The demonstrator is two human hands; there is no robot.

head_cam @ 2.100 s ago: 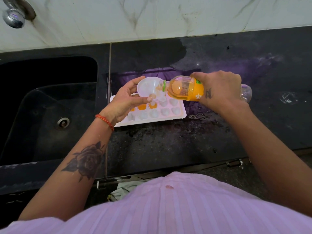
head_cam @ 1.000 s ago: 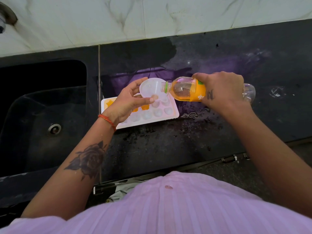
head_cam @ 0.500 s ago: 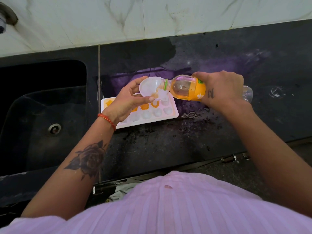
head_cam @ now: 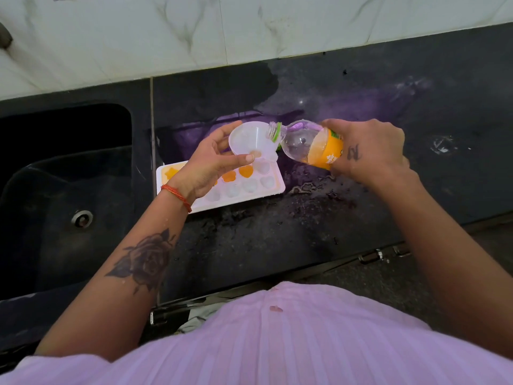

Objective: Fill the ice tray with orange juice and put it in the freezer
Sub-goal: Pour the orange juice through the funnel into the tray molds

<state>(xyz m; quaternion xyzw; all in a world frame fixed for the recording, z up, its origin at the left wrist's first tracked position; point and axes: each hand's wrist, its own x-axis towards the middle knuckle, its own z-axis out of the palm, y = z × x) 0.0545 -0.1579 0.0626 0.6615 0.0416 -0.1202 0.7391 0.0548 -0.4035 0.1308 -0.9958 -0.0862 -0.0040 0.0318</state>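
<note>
Ice tray (head_cam: 273, 187): flat on dark counter (head_cam: 277, 240) beside sink (head_cam: 69, 176); few cells orange, most pale
Left hand (head_cam: 206, 162): pinching funnel (head_cam: 249, 141) over tray
Right hand (head_cam: 369, 151): wrapped round juice bottle (head_cam: 308, 145), neck at funnel rim
Advice: centre spout over one unfilled cell; tip slowly; stop short of brim

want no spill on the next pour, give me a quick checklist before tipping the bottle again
1. Funnel held by the left hand: ok.
2. Funnel spout over an empty cell of the ice tray: cannot tell, fingers hide it.
3. Juice bottle gripped by the right hand: ok.
4. Bottle mouth over the funnel bowl: ok.
5. Juice left in the bottle: ok, some pooled at its base end.
6. Empty cells remaining: ok, most of the near row.
</note>
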